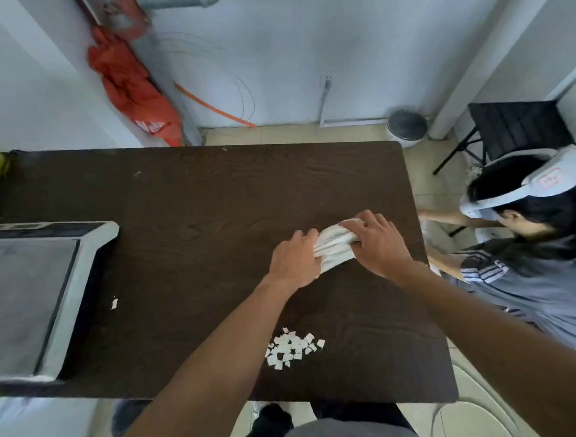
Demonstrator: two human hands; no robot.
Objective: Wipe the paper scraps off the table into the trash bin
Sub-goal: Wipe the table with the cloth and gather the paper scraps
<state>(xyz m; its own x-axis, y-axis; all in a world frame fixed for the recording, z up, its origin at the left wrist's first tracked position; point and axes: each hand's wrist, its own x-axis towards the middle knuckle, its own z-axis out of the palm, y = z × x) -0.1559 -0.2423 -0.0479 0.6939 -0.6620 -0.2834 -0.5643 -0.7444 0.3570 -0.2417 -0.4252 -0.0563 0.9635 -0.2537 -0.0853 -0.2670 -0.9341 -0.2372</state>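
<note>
A dark wooden table point(215, 195) fills the middle of the head view. A white cloth point(334, 246) lies bunched on it right of centre. My left hand point(295, 258) grips the cloth's near-left end and my right hand point(376, 243) presses on its far-right end. A pile of several small white paper scraps point(292, 348) sits near the table's front edge, well below the hands. One stray scrap point(114, 303) lies apart to the left. A small round bin with a dark lid point(407, 126) stands on the floor beyond the table's far right corner.
A grey-framed flat device point(25, 299) covers the table's left end. Another person point(523, 248) with a white headset leans in at the table's right side. A black chair point(515, 127) stands behind them. Orange fabric point(130, 86) hangs against the back wall.
</note>
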